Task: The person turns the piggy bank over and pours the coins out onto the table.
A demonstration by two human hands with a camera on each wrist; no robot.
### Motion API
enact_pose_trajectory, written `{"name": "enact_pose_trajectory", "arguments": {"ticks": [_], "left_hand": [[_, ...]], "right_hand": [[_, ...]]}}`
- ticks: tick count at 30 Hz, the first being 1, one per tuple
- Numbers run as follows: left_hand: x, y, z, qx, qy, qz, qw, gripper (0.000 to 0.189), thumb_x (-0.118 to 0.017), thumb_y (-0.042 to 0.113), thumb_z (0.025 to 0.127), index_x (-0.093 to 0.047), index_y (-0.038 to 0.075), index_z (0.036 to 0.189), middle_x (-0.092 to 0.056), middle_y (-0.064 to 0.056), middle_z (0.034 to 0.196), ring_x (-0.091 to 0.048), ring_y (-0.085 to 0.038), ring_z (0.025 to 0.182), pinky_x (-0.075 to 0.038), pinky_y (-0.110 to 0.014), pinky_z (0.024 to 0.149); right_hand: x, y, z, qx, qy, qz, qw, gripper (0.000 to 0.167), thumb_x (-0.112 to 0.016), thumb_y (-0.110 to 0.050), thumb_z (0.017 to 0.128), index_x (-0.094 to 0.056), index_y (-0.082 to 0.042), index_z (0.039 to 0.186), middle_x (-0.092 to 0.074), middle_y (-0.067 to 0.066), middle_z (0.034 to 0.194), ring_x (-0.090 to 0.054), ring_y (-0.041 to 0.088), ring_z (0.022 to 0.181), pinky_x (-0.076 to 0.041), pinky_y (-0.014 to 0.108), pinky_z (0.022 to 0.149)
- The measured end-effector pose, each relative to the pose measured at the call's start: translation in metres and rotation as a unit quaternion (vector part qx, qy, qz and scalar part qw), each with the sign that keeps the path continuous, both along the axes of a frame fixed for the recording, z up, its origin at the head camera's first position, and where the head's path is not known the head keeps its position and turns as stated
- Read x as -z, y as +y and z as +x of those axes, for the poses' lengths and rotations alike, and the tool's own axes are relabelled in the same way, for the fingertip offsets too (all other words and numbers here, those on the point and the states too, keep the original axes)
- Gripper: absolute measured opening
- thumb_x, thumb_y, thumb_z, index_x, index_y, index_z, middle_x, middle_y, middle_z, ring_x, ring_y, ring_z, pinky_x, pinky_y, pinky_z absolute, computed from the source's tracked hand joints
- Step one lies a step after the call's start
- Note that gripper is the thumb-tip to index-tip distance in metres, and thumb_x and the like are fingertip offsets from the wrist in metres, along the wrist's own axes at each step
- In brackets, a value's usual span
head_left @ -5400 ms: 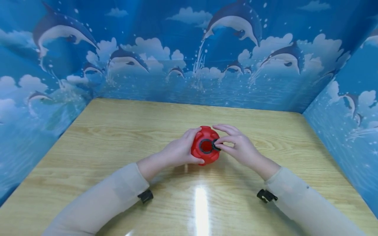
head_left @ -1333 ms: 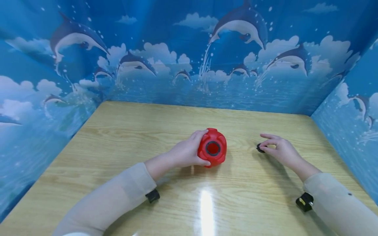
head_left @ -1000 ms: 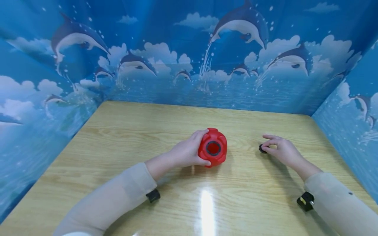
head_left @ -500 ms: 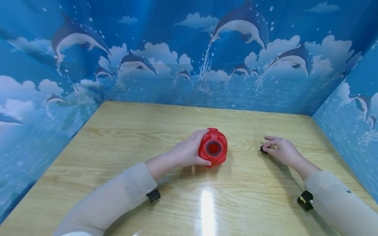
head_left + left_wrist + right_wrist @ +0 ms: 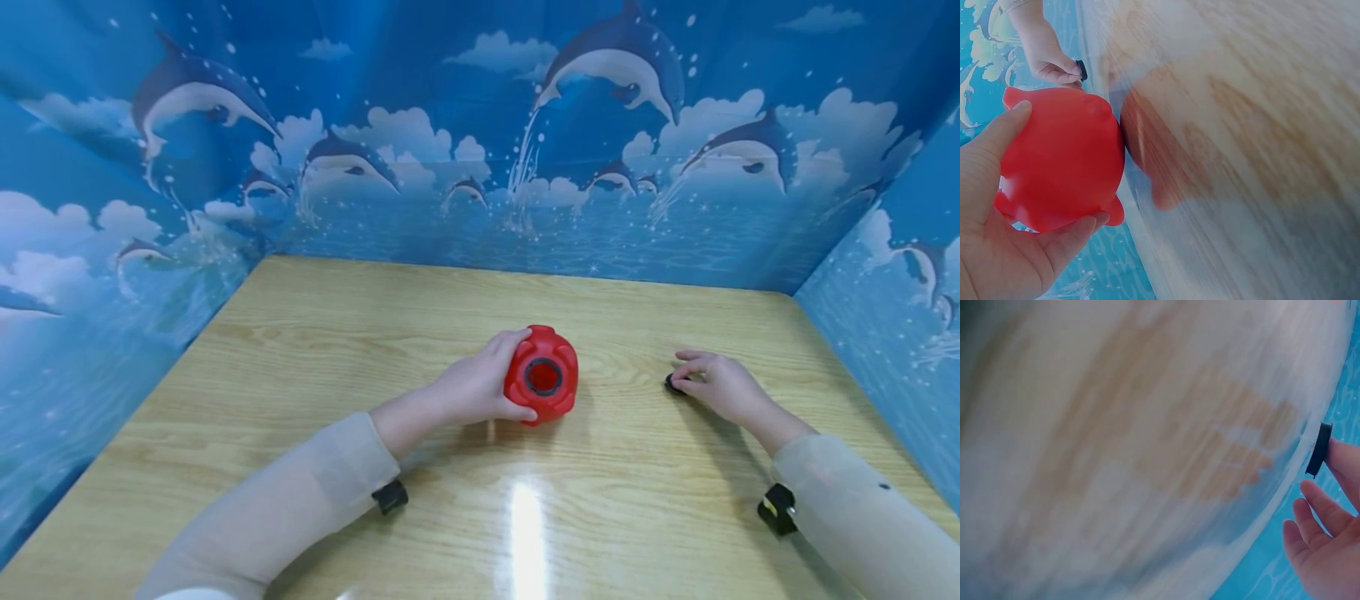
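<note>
A red piggy bank [image 5: 561,379], rounded with stubby feet turned up, stands mid-table. Its round hole [image 5: 543,377] faces upward and has a dark ring. My left hand [image 5: 474,382] grips it from the left, thumb on the near side and fingers round the far side. In the left wrist view the bank [image 5: 1063,156] fills the space between thumb and fingers. Away to the right, my right hand [image 5: 720,385] pinches a small round black plug [image 5: 672,384] low over the table. The right wrist view shows the plug [image 5: 1319,450] edge-on at the fingertips, the other fingers loosely spread.
The pale wood-grain table [image 5: 390,317] is glossy and carries a bright light streak [image 5: 527,533]. Blue dolphin-printed curtains [image 5: 450,225] hang along its back and sides. Black wrist cameras [image 5: 777,509] sit under the sleeves.
Over five seconds ago my right hand had the plug at the hole; now it is well to the right. In the last second it has edged slightly farther right. My left hand keeps its grip.
</note>
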State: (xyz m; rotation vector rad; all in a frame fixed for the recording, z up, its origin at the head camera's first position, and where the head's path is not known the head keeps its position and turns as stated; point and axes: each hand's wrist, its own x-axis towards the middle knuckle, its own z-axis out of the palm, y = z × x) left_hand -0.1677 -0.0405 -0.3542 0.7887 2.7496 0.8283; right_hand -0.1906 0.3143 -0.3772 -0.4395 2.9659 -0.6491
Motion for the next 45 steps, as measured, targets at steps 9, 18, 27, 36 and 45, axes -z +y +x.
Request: {"name": "enact_pose_trajectory", "arguments": {"ticks": [9, 18, 27, 36, 45], "left_hand": [[-0.001, 0.002, 0.0, 0.004, 0.003, 0.002, 1.0, 0.103, -0.082, 0.039, 0.069, -0.019, 0.016, 0.147, -0.036, -0.002, 0.139, -0.044, -0.016, 0.116, -0.052, -0.029, 0.079], [-0.002, 0.003, 0.0, 0.005, 0.0, 0.003, 1.0, 0.103, -0.082, 0.04, 0.069, -0.019, 0.016, 0.147, -0.036, -0.001, 0.139, -0.044, -0.016, 0.117, -0.051, -0.029, 0.079], [0.0, 0.003, 0.001, -0.001, -0.01, 0.002, 0.9999, 0.104, -0.082, 0.039, 0.068, -0.019, 0.016, 0.147, -0.036, -0.001, 0.138, -0.044, -0.016, 0.117, -0.051, -0.03, 0.079], [-0.002, -0.001, -0.001, -0.018, -0.019, 0.0, 0.9997, 0.106, -0.082, 0.04, 0.068, -0.016, 0.018, 0.148, -0.033, -0.001, 0.142, -0.042, -0.017, 0.119, -0.051, -0.032, 0.081], [0.002, -0.002, 0.0, 0.005, -0.008, 0.01, 0.9999, 0.108, -0.08, 0.042, 0.07, -0.011, 0.021, 0.149, -0.032, -0.003, 0.144, -0.042, -0.018, 0.12, -0.049, -0.033, 0.086]], "right_hand": [[-0.001, 0.002, 0.002, 0.005, -0.007, 0.013, 0.9999, 0.012, -0.063, -0.007, 0.087, -0.07, 0.001, 0.092, -0.046, 0.033, 0.128, -0.039, 0.052, 0.117, -0.032, 0.061, 0.094], [-0.008, 0.0, 0.005, 0.011, -0.022, 0.003, 0.9997, 0.015, -0.063, -0.01, 0.088, -0.07, 0.001, 0.096, -0.043, 0.032, 0.131, -0.035, 0.052, 0.12, -0.032, 0.061, 0.095], [-0.019, -0.021, 0.016, -0.001, -0.066, -0.058, 0.9962, 0.034, -0.056, -0.023, 0.094, -0.063, 0.002, 0.115, -0.047, 0.027, 0.131, -0.045, 0.043, 0.117, -0.045, 0.051, 0.087], [-0.027, -0.086, 0.028, -0.051, -0.281, -0.256, 0.9234, 0.065, -0.039, -0.041, 0.1, -0.025, 0.007, 0.142, -0.047, 0.026, 0.132, -0.058, 0.033, 0.107, -0.048, 0.044, 0.087], [-0.025, -0.114, 0.026, 0.0, -0.402, -0.381, 0.8326, 0.073, -0.022, -0.058, 0.097, -0.008, -0.01, 0.15, -0.044, 0.027, 0.134, -0.061, 0.035, 0.102, -0.052, 0.04, 0.081]]}}
